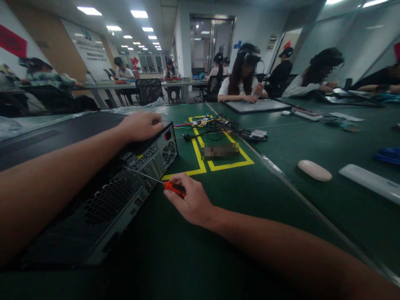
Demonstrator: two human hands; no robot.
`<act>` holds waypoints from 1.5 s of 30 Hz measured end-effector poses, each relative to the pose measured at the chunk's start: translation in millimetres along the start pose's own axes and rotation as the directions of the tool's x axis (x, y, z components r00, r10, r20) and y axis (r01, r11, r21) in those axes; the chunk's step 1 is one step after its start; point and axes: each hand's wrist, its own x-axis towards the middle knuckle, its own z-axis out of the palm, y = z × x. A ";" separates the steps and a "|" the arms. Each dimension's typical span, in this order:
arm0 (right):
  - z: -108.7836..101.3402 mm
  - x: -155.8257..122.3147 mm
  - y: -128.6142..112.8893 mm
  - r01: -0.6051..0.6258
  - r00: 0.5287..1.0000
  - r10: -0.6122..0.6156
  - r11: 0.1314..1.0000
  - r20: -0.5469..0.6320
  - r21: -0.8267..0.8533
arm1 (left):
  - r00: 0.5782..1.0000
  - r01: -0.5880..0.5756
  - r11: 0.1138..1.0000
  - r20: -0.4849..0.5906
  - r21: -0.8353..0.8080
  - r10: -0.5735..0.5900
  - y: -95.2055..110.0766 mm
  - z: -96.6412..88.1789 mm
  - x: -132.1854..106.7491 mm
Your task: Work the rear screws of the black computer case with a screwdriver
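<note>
Frame left: left hand (141,126) rests on case (68,132), grip unclear. Centre: right hand (193,201) grips screwdriver (169,186), tip toward rear panel (150,168). Apparent step: screw work; next, seat tip squarely.

Office-type electronics workshop, ceiling light panels (139,14), glazed door (197,43), seated workers (239,79) at long tables (104,86), mesh-backed office chair (149,91), green workbench (250,191) bearing computer case (108,204) and cables (220,123).
</note>
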 end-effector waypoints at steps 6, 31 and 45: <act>-0.2 -0.7 0.3 0.018 1.000 -0.018 1.000 -0.008 -0.008 | 1.000 0.000 1.000 -0.012 -0.019 0.000 1.0 -2.1 -2.6; 0.0 -1.9 1.3 0.042 0.999 -0.042 0.999 -0.008 0.002 | 1.000 -0.001 1.000 -0.001 -0.013 0.001 4.4 -6.4 -4.5; 0.4 -1.0 0.2 0.029 0.999 -0.029 1.000 -0.016 0.003 | 1.000 -0.008 1.000 0.003 0.014 0.008 4.5 -6.9 -5.0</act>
